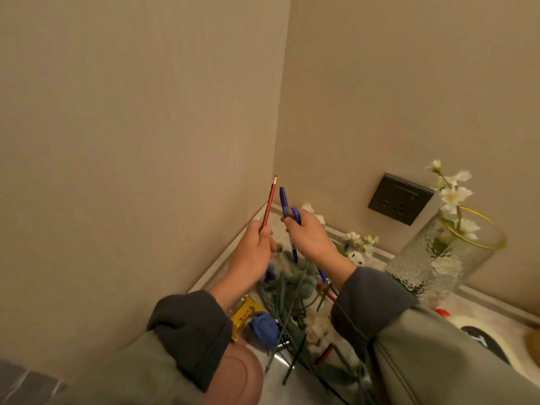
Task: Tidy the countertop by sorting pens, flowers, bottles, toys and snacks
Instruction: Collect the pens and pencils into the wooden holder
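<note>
My left hand (253, 252) grips a red pencil (270, 200) that points up toward the wall corner. My right hand (306, 236) holds two blue pens (284, 201) upright, right beside the pencil. Both hands hover above a pile of loose artificial flowers (292, 290) with green stems on the countertop (479, 302). A blue flower head (262, 328) and a yellow snack packet (244, 314) lie under my left wrist. Another blue pen (322, 276) and a red pen (330, 295) lie among the stems.
A textured glass vase (432, 258) with a gold rim holds white flowers (453, 194) at the right. A dark wall socket (400, 198) sits behind it. A black and white object (482, 337) lies at the right edge. Walls close the corner on two sides.
</note>
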Tool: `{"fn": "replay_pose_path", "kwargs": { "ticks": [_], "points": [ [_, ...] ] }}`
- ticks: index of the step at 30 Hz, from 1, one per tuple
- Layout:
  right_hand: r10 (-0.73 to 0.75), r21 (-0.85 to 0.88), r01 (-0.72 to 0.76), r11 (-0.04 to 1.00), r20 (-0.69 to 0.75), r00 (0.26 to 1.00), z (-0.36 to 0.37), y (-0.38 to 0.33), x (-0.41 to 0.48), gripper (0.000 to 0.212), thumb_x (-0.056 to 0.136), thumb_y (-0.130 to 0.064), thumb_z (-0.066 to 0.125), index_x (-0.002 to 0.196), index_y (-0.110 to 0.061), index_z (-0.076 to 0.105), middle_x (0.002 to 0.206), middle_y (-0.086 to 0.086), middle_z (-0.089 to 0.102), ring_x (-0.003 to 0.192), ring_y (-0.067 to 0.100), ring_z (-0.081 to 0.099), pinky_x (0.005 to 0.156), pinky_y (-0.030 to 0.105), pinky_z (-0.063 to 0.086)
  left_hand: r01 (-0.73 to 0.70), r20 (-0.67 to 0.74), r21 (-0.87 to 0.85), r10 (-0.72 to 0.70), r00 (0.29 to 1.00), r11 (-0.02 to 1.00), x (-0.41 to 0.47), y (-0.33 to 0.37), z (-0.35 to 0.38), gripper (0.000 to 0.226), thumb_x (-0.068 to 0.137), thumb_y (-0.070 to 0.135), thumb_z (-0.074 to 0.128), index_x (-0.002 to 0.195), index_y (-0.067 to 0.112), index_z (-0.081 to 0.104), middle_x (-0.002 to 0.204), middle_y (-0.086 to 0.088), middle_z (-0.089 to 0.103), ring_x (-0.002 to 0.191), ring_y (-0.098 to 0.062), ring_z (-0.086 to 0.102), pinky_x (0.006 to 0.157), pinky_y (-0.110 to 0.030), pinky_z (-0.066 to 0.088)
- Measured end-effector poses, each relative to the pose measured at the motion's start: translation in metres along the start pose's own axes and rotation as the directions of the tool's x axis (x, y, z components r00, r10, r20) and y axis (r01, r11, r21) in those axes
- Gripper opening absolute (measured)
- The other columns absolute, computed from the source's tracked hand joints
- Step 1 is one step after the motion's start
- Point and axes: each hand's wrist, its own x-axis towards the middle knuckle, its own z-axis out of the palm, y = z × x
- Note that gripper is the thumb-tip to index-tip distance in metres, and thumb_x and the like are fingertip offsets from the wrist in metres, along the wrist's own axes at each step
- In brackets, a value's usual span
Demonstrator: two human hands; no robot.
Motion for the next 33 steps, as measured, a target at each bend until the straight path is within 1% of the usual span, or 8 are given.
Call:
{"fn": "replay_pose_path", "kwargs": {
  "ticks": [8,11,13,17,22,26,30,33],
  "points": [
    [0.051,0.323,0.006,0.946,-0.168,0.984,-0.078,-0.035,-0.058,0.012,0.094,-0.017,0.044,0.086,-0.011,0.051,0.076,0.007,0.055,0.064,0.017,0.049,0.056,0.030,0.039,-0.224,0.079,-0.163,0.239,0.968,0.961,-0.034,0.076,0.029,0.020,0.102,0.020,0.034,0.087,0.021,0.047,0.074,0.000,0.056,0.064,-0.015,0.052,0.064,-0.037,0.045],
    [0.033,0.352,0.075,0.933,-0.290,0.956,-0.114,-0.032,-0.083,0.019,0.097,-0.023,0.043,0.085,-0.012,0.052,0.074,0.005,0.057,0.058,0.012,0.049,0.056,0.028,0.041,-0.270,0.148,-0.186,0.298,0.943,0.945,-0.052,0.102,0.054,0.021,0.102,0.020,0.035,0.087,0.019,0.048,0.075,-0.001,0.057,0.065,-0.016,0.053,0.063,-0.034,0.047],
    [0.050,0.362,0.080,0.929,-0.337,0.940,-0.132,-0.026,-0.095,0.022,0.099,-0.027,0.042,0.086,-0.014,0.052,0.075,0.005,0.057,0.058,0.013,0.050,0.055,0.027,0.041,-0.299,0.177,-0.158,0.325,0.929,0.941,-0.062,0.113,0.070,0.020,0.102,0.024,0.036,0.089,0.021,0.050,0.080,-0.002,0.061,0.071,-0.019,0.059,0.068,-0.040,0.051],
    [0.118,0.432,0.070,0.899,-0.391,0.913,-0.175,-0.004,-0.123,0.022,0.101,-0.026,0.042,0.084,-0.016,0.051,0.071,0.004,0.055,0.054,0.012,0.049,0.049,0.024,0.041,-0.282,0.284,-0.205,0.333,0.899,0.937,-0.090,0.138,0.114,0.021,0.102,0.025,0.037,0.097,0.014,0.054,0.088,-0.006,0.065,0.077,-0.020,0.063,0.069,-0.036,0.052],
    [0.118,0.418,0.079,0.905,-0.425,0.897,-0.232,0.024,-0.168,0.022,0.102,-0.023,0.042,0.094,-0.008,0.055,0.076,0.004,0.055,0.059,0.009,0.048,0.046,0.013,0.042,-0.246,0.351,-0.293,0.343,0.871,0.924,-0.125,0.164,0.172,0.018,0.103,0.027,0.037,0.096,0.022,0.053,0.084,-0.003,0.063,0.071,-0.017,0.062,0.063,-0.029,0.050],
    [0.136,0.411,0.074,0.909,-0.460,0.877,-0.281,0.047,-0.201,0.027,0.103,-0.027,0.041,0.109,-0.010,0.061,0.083,0.002,0.061,0.069,0.008,0.056,0.055,0.013,0.046,-0.256,0.366,-0.354,0.385,0.847,0.899,-0.160,0.188,0.219,0.019,0.103,0.028,0.035,0.099,0.018,0.050,0.078,-0.004,0.056,0.066,-0.016,0.054,0.062,-0.030,0.048],
    [0.120,0.326,0.064,0.943,-0.514,0.849,-0.320,0.075,-0.224,0.028,0.101,-0.034,0.043,0.109,-0.020,0.066,0.092,-0.002,0.060,0.083,0.007,0.054,0.075,0.023,0.045,-0.279,0.345,-0.339,0.394,0.852,0.899,-0.182,0.204,0.266,0.019,0.104,0.031,0.031,0.095,0.022,0.045,0.075,-0.001,0.048,0.066,-0.017,0.046,0.063,-0.035,0.043],
    [0.101,0.249,0.045,0.968,-0.541,0.835,-0.347,0.092,-0.236,0.033,0.101,-0.038,0.041,0.111,-0.020,0.067,0.102,-0.006,0.060,0.088,0.001,0.053,0.073,0.018,0.040,-0.315,0.348,-0.322,0.421,0.838,0.893,-0.193,0.210,0.295,0.022,0.103,0.034,0.031,0.098,0.027,0.050,0.076,0.000,0.048,0.069,-0.017,0.047,0.065,-0.036,0.044]
  ]
}}
